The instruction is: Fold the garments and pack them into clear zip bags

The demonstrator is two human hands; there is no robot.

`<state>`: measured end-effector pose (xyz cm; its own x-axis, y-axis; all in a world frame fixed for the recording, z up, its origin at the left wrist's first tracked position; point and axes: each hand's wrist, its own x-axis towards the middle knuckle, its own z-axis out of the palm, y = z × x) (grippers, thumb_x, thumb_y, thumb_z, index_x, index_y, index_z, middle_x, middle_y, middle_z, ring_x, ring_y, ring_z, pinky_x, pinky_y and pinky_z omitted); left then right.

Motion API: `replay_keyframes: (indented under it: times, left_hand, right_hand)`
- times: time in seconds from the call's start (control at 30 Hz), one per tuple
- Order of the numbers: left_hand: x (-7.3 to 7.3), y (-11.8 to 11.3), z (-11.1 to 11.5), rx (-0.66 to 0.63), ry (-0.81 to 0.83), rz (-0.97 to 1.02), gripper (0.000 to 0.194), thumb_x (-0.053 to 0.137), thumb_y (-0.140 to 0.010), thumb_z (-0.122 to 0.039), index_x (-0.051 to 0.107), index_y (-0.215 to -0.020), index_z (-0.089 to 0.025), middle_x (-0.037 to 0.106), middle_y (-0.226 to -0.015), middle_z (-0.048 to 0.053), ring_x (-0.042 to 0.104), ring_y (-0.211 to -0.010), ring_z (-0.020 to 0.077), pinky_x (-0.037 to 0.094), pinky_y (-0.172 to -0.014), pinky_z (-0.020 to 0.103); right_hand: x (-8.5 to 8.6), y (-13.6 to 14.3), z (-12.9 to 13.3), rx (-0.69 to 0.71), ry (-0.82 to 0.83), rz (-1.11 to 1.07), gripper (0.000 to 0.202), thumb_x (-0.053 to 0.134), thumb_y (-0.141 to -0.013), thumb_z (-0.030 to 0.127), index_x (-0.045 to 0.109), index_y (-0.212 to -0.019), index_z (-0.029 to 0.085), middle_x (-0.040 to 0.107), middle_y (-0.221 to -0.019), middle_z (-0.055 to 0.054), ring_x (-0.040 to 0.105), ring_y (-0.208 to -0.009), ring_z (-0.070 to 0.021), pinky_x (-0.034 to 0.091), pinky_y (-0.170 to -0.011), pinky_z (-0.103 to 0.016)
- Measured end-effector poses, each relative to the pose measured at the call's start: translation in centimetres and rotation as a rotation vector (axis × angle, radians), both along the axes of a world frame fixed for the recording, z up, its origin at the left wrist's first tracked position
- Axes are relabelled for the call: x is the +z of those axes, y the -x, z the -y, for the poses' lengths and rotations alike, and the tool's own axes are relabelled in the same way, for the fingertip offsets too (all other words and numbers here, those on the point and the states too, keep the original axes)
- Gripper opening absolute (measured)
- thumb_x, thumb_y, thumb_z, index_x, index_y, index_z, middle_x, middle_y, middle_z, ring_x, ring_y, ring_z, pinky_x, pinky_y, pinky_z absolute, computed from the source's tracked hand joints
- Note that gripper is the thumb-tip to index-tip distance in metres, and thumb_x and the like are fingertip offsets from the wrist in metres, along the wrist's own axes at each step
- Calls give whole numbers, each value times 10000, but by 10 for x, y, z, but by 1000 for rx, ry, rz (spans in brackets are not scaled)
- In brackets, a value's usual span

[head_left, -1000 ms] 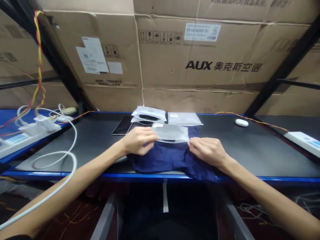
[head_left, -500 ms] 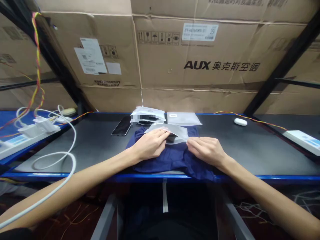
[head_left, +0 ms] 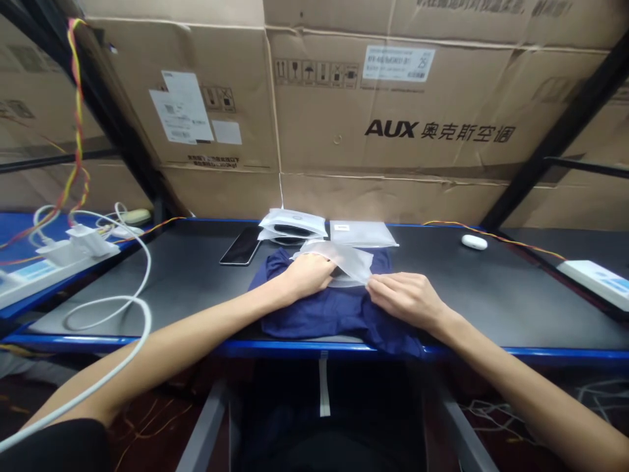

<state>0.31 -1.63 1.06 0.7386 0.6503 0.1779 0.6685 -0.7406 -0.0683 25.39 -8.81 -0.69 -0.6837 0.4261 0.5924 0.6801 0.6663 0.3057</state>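
A frosted plastic bag [head_left: 354,261] lies with its mouth gaping over a dark blue cloth [head_left: 314,317]. My left hand [head_left: 309,272] reaches into the mouth of this bag, so its fingers are hidden. Something dark shows inside, beside those fingers, but I cannot make out what it is. With thumb and fingers pinched together, my right hand [head_left: 405,296] grips the bag's right corner. Just behind are several stacked frosted bags [head_left: 293,223] with something dark inside, and a flat frosted bag [head_left: 363,233] with a small label.
A phone [head_left: 240,247] lies left on the black tabletop [head_left: 196,295]. A small white case [head_left: 474,242] sits on the right. Power strips [head_left: 49,275] and a white cable [head_left: 147,314] are on the left, the cable crossing my left forearm. Cardboard boxes [head_left: 314,151] stand behind.
My left hand has pushed further into the bag's mouth, and its fingers have gone out of sight. The bag's upper layer has lifted and folded. My right hand keeps its pinch on the corner.
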Motion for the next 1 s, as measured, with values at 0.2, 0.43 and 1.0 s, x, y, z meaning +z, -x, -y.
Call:
replay_keyframes:
  times: [0.2,0.43,1.0]
  left_hand:
    - [7,29,-9,-510,217,278,540,521,-844,-19,636,-1337,-207,665,-1354,91,641,-1236,244,510,-1064,374]
    - [9,44,-3,-615,616,592,294,606,-938,-215,741,-1199,-197,679,-1326,116,600,-1306,274,475,-1122,420]
    - [0,53,12,-686,383,258,635,522,-744,-110,658,-1356,-208,453,-1562,38,379,-1486,268,373,-1217,418]
  right_hand:
    - [2,-6,-1,-100,-20,38,241,510,-1013,201,664,-828,212,751,-764,-3,668,-640,-127,422,-631,-251]
    - [0,-9,-4,-149,-43,68,271,509,-1011,199,634,-770,195,700,-673,8,649,-596,-129,383,-594,-271]
    - [-3,-8,-16,-116,132,14,400,416,-950,53,707,-1188,189,746,-1224,-90,706,-1131,-223,598,-868,-291]
